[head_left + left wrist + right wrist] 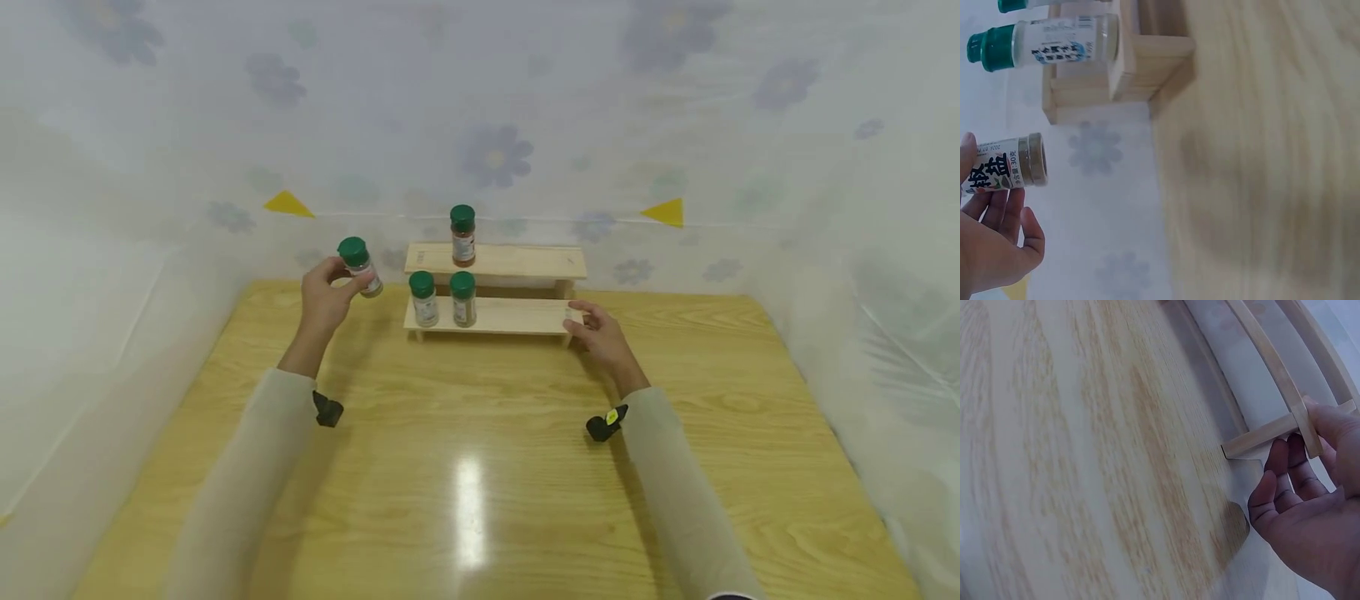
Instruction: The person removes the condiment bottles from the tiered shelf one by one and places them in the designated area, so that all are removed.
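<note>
My left hand (322, 300) pinches a spice jar (354, 251) with a green lid, raised and slightly tilted, left of a two-step wooden rack (517, 316). The left wrist view shows brown contents and a white printed label on the held jar (1000, 165). On the lower step, toward its left end, stand two more green-lidded jars, one pale (425, 309) and one light brown (464, 311). A jar with reddish contents (463, 247) stands on the upper step. My right hand (602, 337) grips the lower step's right end, thumb above and fingers beneath.
The rack stands at the back of a wood-grain table (420, 433), close to a flowered white sheet (375, 125). Two yellow triangles, one at left (288, 204) and one at right (666, 212), mark the sheet behind. White sheeting also rises along both sides.
</note>
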Motion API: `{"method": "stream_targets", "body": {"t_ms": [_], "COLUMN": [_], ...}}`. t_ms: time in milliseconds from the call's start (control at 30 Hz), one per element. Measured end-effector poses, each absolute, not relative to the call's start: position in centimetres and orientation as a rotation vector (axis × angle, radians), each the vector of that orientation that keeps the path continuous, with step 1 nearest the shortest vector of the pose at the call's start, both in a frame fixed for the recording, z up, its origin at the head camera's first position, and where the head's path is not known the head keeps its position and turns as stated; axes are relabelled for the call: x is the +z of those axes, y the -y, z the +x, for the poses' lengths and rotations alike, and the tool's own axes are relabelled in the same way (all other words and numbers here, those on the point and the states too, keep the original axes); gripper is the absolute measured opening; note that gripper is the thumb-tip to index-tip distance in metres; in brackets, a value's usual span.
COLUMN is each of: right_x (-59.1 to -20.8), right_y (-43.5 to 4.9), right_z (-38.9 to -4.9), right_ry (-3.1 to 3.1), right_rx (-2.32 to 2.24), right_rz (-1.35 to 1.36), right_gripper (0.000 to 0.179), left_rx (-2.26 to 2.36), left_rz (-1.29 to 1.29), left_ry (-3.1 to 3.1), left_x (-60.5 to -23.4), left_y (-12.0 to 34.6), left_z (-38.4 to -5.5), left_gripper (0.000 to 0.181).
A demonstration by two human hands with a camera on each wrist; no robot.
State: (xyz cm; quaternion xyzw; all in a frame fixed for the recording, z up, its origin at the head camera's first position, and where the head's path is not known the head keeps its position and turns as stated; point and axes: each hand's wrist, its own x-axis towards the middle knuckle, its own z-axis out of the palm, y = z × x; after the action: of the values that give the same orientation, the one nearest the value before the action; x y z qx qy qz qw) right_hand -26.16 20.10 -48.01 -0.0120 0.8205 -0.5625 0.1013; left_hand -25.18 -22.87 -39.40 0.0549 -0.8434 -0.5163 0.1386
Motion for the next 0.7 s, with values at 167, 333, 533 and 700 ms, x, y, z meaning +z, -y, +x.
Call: {"method": "stream_targets", "body": {"t_ms": [167,333,533,700], "right_x": [-48.2,-48.0,-47.8,-47.7], "right_y": [-20.4,-20.4,-20.4,-20.4], "right_z": [-26.4,-26.5,-26.4,-26.3], "right_ry": [-2.409,-2.409,-2.418,-2.421], "right_rx": [-1.663,-1.664,-1.684,-1.672], "right_rz": [-0.041,-0.035,-0.037,-0.042], "right_gripper": [0.06,0.059,0.058,0.058], "left_rx": [-1.499,-1.524,-1.511,-1.487], "left_rz": [0.213,0.271,0.272,0.285], "left_ry": [2.489,2.528,2.585,2.613], "left_x": [-40.9,-42.8,-44.2,-45.1], "left_y": [24.3,25.3,25.9,26.4], "left_z": [-23.8,-22.3,-20.2,-18.5], "left_gripper": [0.048,0.05,0.053,0.054]}}
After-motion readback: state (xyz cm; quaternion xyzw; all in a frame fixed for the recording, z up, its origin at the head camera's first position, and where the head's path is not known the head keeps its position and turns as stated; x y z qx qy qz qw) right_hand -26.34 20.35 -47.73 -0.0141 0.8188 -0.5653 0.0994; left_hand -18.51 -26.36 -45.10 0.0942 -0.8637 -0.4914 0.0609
